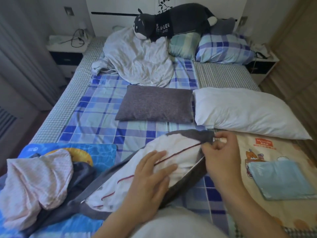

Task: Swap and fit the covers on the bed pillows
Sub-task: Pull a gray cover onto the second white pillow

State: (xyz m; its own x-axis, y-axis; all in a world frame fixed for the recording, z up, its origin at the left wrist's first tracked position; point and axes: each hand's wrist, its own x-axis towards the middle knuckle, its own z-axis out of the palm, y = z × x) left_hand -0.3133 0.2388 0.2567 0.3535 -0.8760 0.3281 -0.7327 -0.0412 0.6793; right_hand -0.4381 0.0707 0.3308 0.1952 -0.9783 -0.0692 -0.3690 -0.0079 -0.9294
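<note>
At six o'clock on the bed [96, 107], right in front of the person, lies a white pillow [173, 150] with a thin red seam, partly inside a grey cover [190, 176] whose long mouth gapes open. The left hand [152, 179] rests flat on the pillow, fingers straight, pressing it down. The right hand [221, 158] pinches the cover's edge near its far corner at about one o'clock of the pillow — possibly on a zip pull, though that spot is too small to make out.

The pillow looks soft and light; it will squash and bulge rather than slide, so it wants pressing down near the opening while the cover is drawn over it. The cover is limp cloth and will bunch up — best taken by its hem, close to the corner, where a pull carries along the edge.

At twelve o'clock lies a grey pillow [154, 103], already covered, and at two o'clock a bare pillow [243, 110], just beside it. A folded blue cloth [281, 179] lies at three o'clock, a pink cloth [36, 182] at nine.
</note>
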